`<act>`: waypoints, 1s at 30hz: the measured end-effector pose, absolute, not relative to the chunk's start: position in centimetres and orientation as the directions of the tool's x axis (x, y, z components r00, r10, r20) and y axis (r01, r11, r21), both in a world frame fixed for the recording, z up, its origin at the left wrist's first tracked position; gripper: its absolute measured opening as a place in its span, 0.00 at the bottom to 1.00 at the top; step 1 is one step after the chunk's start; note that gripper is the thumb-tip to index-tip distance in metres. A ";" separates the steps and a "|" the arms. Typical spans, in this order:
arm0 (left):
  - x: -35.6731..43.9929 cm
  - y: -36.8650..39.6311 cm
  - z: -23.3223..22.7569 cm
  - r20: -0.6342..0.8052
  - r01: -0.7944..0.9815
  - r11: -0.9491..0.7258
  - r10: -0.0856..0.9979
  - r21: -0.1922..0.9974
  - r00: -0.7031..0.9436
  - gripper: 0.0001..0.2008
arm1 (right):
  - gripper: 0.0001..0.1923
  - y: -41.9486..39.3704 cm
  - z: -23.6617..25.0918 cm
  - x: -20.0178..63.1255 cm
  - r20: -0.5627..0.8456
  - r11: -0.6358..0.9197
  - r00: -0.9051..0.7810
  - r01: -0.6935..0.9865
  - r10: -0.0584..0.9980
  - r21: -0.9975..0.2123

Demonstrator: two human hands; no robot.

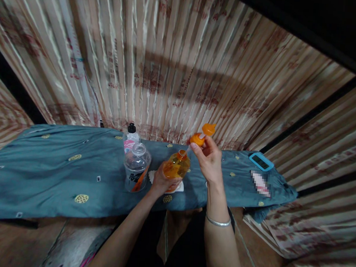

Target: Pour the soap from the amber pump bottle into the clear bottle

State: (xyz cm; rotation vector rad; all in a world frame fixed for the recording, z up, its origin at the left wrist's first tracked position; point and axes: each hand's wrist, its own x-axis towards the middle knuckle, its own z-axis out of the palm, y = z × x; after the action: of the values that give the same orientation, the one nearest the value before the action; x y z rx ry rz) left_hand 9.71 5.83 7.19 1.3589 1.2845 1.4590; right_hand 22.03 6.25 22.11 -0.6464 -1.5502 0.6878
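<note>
My left hand (161, 180) is wrapped round a see-through orange bottle (178, 164), which has no cap on its mouth. Above and right of that mouth, my right hand (209, 158) pinches an orange cap (197, 139) between thumb and fingers. The cap's flip top (208, 129) stands open, and a pale straw-like piece slants down from it toward the bottle's mouth. Left of my left hand stands a clear, uncapped plastic bottle (137, 163) with dark lettering and an orange stripe. Behind it is a clear bottle with a pink label (130, 145) and black top. White paper or cloth (179, 188) lies beneath the orange bottle.
A teal cloth with yellow pineapple prints (56, 173) covers the narrow table. At its right end lie a blue-framed device with a dark screen (261, 161) and a blurred pinkish item (260, 183). Pleated curtains (176, 68) hang behind, with dark frame bars around.
</note>
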 end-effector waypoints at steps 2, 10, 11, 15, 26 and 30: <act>9.7 5.8 7.2 0.231 0.110 -0.216 0.961 0.970 -0.150 0.28 | 0.09 5.8 22.3 22.0 0.674 0.677 -0.067 0.064 0.736 -0.733; 9.7 5.8 7.3 0.247 0.166 -0.221 0.956 0.961 -0.159 0.28 | 0.10 5.6 22.9 21.8 0.672 0.673 -0.053 -0.008 0.738 -0.740; 9.7 5.8 7.3 0.247 0.171 -0.219 0.956 0.961 -0.161 0.28 | 0.10 5.7 22.9 21.9 0.669 0.667 -0.048 -0.050 0.742 -0.743; 9.7 5.7 7.4 0.231 0.172 -0.204 0.961 0.964 -0.153 0.27 | 0.10 6.5 22.6 22.2 0.671 0.667 -0.001 -0.102 0.741 -0.738; 9.7 5.7 7.5 0.233 0.148 -0.211 0.961 0.966 -0.150 0.26 | 0.10 6.0 23.0 22.4 0.715 0.719 0.085 -0.057 0.694 -0.692; 9.6 5.5 7.8 0.231 0.165 -0.204 0.960 0.965 -0.161 0.25 | 0.10 6.1 23.0 22.7 0.724 0.728 0.087 -0.032 0.684 -0.684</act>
State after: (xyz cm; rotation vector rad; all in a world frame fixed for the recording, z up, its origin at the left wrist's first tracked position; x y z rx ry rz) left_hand 9.63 5.52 7.83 1.3954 1.3433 1.4375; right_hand 22.68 6.07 22.96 -0.5848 -1.3949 0.5807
